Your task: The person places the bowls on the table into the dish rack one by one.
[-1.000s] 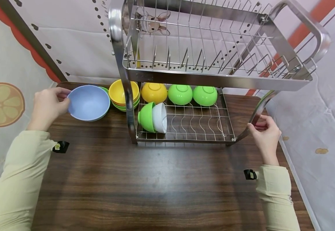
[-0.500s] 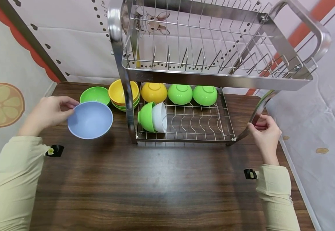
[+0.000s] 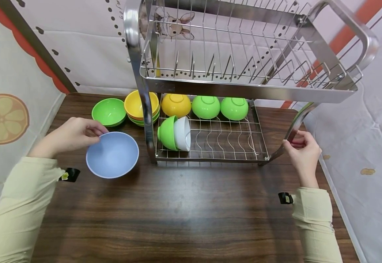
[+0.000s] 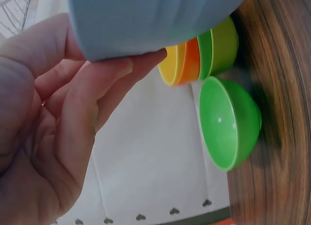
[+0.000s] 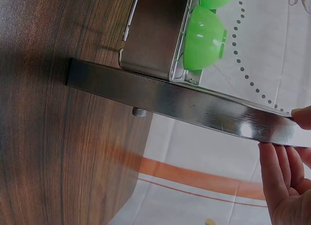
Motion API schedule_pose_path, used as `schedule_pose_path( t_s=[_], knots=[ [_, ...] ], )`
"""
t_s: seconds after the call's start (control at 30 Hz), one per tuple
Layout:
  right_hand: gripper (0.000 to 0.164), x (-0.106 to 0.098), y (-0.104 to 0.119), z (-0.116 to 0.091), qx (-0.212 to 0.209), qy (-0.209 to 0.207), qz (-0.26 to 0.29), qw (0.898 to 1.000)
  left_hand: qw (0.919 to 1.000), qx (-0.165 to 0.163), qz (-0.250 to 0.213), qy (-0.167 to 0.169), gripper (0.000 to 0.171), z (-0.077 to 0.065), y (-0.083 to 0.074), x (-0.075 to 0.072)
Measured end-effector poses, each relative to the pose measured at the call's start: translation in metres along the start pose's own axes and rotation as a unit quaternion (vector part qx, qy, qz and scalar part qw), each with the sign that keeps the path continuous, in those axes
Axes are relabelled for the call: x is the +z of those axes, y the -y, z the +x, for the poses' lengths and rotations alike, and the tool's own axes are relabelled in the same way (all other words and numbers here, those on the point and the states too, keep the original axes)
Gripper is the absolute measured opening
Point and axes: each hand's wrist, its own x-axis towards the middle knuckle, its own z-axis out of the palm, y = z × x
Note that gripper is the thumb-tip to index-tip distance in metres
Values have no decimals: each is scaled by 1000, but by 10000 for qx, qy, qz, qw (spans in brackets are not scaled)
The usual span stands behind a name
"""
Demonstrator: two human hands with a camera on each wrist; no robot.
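My left hand [image 3: 75, 137] pinches the rim of a light blue bowl [image 3: 112, 157], held above the table left of the rack; the left wrist view shows thumb and fingers at the edge of the same bowl [image 4: 155, 21]. With my right hand [image 3: 304, 153] I grip the right upright of a two-tier metal dish rack [image 3: 207, 159]. Behind the blue bowl stands a green bowl [image 3: 109, 112], and beside it a stack topped by a yellow bowl [image 3: 135, 105]. On the lower tier, a white bowl [image 3: 182, 134] sits on edge, nested with a green bowl [image 3: 166, 133].
At the back of the lower tier, a yellow bowl [image 3: 176, 106] and two green bowls, one at the right end [image 3: 234, 109], lie upside down. The upper tier [image 3: 250, 89] overhangs them. Printed cloth [image 3: 368, 146] bounds the wooden table [image 3: 181, 215] at the sides and back.
My left hand has brought the blue bowl forward and to the right, off the spot over the green bowl, which now shows fully. The right hand stays on the rack.
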Motion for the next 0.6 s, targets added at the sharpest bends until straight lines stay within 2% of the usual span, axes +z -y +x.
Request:
schedule_pose_path(
  t_s=[0.3, 0.6],
  knots=[
    [30, 0, 0, -1, 17, -28, 30, 10000, 9977, 291, -505, 358, 19, 2, -23, 16],
    [30, 0, 0, 0, -4, -39, 58, 10000, 9945, 436, -891, 329, 21, 1, -40, 34]
  ],
)
